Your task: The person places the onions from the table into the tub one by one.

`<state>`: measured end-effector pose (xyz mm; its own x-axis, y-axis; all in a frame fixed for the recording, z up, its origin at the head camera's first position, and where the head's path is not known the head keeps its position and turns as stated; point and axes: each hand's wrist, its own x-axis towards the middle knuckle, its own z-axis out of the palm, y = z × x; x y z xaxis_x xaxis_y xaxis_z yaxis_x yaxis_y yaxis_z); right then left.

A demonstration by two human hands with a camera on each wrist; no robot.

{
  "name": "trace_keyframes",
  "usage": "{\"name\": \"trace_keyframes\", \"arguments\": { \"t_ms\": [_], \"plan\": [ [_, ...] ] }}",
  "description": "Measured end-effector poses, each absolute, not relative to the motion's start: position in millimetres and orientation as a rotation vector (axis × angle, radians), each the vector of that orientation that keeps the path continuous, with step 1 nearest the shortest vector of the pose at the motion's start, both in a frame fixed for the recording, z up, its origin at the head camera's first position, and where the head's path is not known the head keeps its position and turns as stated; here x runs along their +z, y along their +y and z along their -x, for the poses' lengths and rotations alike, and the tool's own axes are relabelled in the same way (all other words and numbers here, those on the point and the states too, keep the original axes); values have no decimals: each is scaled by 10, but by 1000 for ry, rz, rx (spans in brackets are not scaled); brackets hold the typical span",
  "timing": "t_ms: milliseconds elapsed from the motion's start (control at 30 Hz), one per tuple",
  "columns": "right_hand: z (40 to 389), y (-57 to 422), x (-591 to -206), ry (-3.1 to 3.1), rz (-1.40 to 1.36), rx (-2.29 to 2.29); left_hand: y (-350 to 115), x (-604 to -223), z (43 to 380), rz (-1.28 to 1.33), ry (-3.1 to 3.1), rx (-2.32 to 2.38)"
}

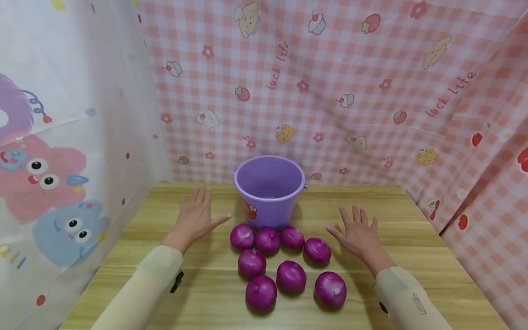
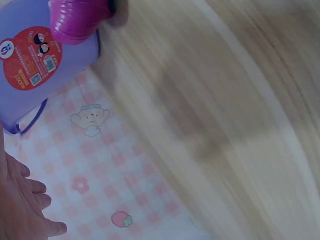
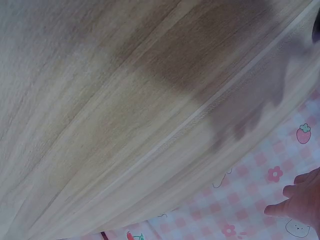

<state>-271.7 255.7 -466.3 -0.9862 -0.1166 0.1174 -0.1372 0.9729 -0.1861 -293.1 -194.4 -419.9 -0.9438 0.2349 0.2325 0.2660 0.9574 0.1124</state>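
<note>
Several purple-red onions (image 1: 291, 277) lie in a loose group on the wooden table, in front of a purple bucket (image 1: 270, 206). My left hand (image 1: 195, 221) is to the left of the bucket, fingers spread and thumb pointing toward it, holding nothing. To the right of the onions my right hand (image 1: 360, 233) also has its fingers spread and holds nothing; the onion nearest its thumb (image 1: 317, 250) sits a short way off. In the left wrist view the bucket's red sticker (image 2: 33, 57) shows, with an onion (image 2: 77, 20) overlapping it.
Behind the table (image 1: 214, 284) hangs a pink checked curtain (image 1: 264, 110) with cartoon prints. A white curtain with cartoon figures (image 1: 53, 220) stands on the left, and another checked sheet (image 1: 486, 183) borders the right. The bucket stands near the table's back edge.
</note>
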Motion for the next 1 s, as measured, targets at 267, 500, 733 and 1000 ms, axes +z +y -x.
{"name": "trace_keyframes", "arguments": {
  "t_ms": [267,500,733,1000],
  "plan": [
    [2712,2557,-4677,-3015,-197,303,-1819,-4118,2988,392,-2897,-309],
    [2712,2565,-4699,-3005,-195,309,-1699,-4056,3053,427,-2842,-452],
    [2719,2569,-4706,-3008,-192,323,-1592,-3997,3101,417,-2851,-630],
    [2713,2544,-4701,-3008,-199,322,-1502,-3966,3175,359,-2854,-910]
  ]
}}
